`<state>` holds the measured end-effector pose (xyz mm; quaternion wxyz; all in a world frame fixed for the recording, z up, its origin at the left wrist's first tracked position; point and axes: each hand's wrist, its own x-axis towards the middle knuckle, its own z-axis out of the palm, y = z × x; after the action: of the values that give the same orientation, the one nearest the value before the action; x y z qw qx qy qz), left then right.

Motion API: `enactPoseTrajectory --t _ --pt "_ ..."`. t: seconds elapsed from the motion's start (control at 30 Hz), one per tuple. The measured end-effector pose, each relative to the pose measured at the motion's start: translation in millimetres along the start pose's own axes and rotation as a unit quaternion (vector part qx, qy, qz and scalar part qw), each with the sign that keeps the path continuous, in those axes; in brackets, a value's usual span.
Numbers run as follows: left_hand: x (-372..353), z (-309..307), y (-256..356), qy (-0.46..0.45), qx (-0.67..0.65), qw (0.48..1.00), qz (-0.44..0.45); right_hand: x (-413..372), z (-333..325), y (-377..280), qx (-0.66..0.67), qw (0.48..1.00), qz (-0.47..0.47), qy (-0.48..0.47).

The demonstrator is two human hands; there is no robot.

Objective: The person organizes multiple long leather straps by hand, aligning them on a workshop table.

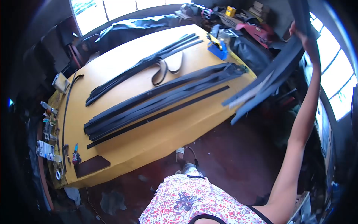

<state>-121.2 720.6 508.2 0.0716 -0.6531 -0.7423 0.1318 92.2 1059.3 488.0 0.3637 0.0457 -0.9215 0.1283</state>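
A bundle of dark strips (pixel 268 80) is held high at the right, beyond the counter (pixel 160 138), by the right hand (pixel 307 39), fingers clenched around it. The fanned loose ends could slip out onto the floor (pixel 231 156). The left hand is not seen.

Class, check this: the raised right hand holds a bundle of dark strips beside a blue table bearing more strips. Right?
No: the head view shows a yellow table, not blue. The raised right hand holds a bundle of dark strips beside it; more strips lie on it.

The person's right arm (pixel 298 138) stretched nearly straight, up and out to the side, the right hand (pixel 306 39) clenched overhead.
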Motion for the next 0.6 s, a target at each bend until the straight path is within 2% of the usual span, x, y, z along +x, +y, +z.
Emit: enactPoseTrajectory --t 0.03,0.1,0.2,0.23,0.27,0.3,0.33,0.4,0.47,0.53,0.57,0.6 --pt "6.2 -7.1 12.1 0.007 0.0 1.0 0.014 -36.5 -3.3 -12.1 0.055 0.998 0.03 -0.008" --pt "20.8 -28.1 37.4 0.02 0.011 0.999 0.044 -106.4 -0.3 -37.9 0.05 0.993 0.098 0.031" --pt "47.8 -54.9 80.7 0.03 0.029 0.995 0.095 -199.5 11.7 -53.8 0.105 0.973 0.203 0.028" --pt "64.2 -69.4 109.6 0.033 0.041 0.991 0.122 -259.3 24.3 -46.0 0.051 0.983 0.177 -0.014" --pt "73.1 -74.8 124.3 0.032 0.045 0.989 0.136 -282.0 32.8 -49.5 0.187 0.945 0.265 -0.051" --pt "81.6 -79.6 138.8 0.03 0.049 0.987 0.148 -294.9 35.4 -62.7 0.21 0.943 0.235 -0.102" --pt "92.1 -85.3 153.2 0.028 0.052 0.985 0.16 -306.9 47.9 -70.2 0.443 0.864 0.237 -0.047" --pt "114.0 -92.7 185.3 0.019 0.055 0.981 0.186 -304.0 47.5 -93.6 0.522 0.827 0.21 0.004" --pt "135.7 -100.7 222.1 0.01 0.06 0.975 0.215 -289.8 45.8 -92.1 0.525 0.834 0.158 0.057" --pt "156.4 -111.0 257.1 0.007 0.063 0.969 0.24 -270.2 22.1 -109.8 0.56 0.813 0.133 0.084" --pt "155.5 -121.6 272.1 0.007 0.063 0.966 0.25 -274.3 13.0 -100.5 0.556 0.815 0.136 0.088" --pt "159.0 -124.7 295.4 0.007 0.062 0.964 0.257 -278.9 4.7 -89.3 0.543 0.822 0.166 0.048"
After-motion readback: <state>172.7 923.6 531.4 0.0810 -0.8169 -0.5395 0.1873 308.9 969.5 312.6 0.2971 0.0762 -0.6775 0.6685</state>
